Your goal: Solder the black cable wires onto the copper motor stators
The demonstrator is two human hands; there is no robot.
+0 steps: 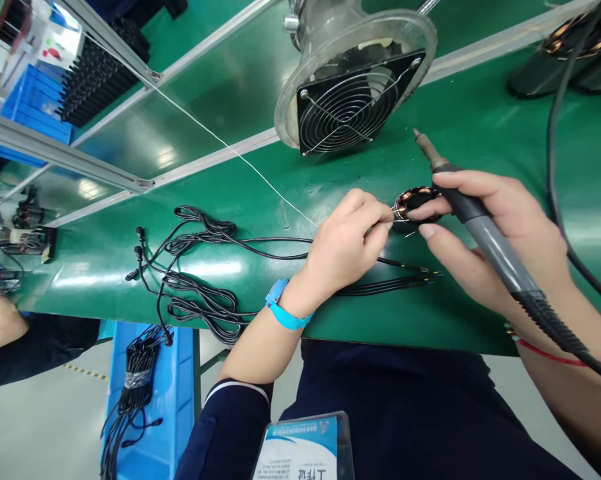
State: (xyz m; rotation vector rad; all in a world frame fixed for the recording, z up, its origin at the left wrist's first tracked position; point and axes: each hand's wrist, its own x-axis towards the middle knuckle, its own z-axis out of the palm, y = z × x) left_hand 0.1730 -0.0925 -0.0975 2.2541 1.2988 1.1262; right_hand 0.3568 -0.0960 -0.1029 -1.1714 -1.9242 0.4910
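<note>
Left hand (348,233): fingertips pinched narrow on a thin silvery wire (400,220) beside the coil; a light, steady pinch should serve best.
Right hand (510,223): holds a black-and-grey, pen-shaped soldering iron (495,250), fingers at the coil; its probably hot metal tip is best kept clear.
Coil (411,199): black ring, shiny copper windings, right of frame centre, partly hidden by fingers.

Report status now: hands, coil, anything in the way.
Left hand pinching thin wire at copper coil. Right hand gripping soldering iron, tip off coil. Black cables pass beneath left hand.
</note>
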